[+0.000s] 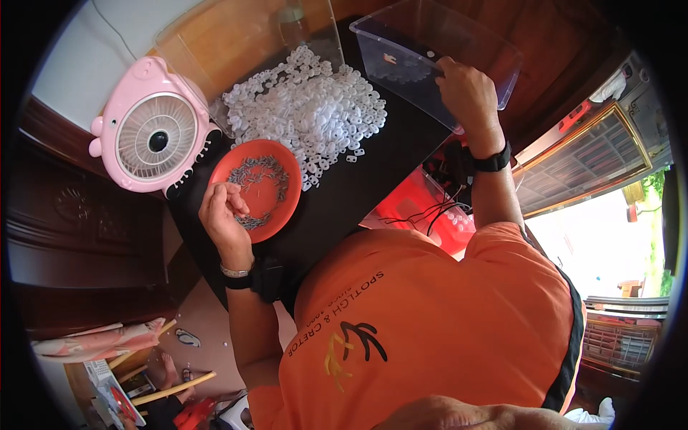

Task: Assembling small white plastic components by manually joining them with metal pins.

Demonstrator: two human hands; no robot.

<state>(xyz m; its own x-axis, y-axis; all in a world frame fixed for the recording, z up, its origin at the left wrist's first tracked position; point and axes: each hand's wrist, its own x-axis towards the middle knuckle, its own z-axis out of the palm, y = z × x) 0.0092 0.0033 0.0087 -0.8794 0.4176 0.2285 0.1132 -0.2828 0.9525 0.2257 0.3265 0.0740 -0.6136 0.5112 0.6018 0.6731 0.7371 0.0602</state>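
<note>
My left hand (225,213) is at the near-left rim of an orange bowl (288,208), its fingers curled in over the bowl. Small grey metal pins, like nails or screws, (269,172) lie scattered inside. Whether the curled fingers hold one, I cannot make out. My right hand (467,92) reaches over the near right side of a clear plastic bin (376,37), back of the hand up, fingers bent and partly hidden. A small white piece (431,54) shows just beyond its fingertips, apart from them. Between the hands spreads a large pile of white plastic pieces with holes (322,107).
A pink animal-shaped fan (154,132) stands left of the bowl. Another clear bin (251,32) lies behind the pile on the black tabletop (337,204). Black cables (437,208) hang over a red container (401,204) near my right side. A person's legs (170,373) show at lower left.
</note>
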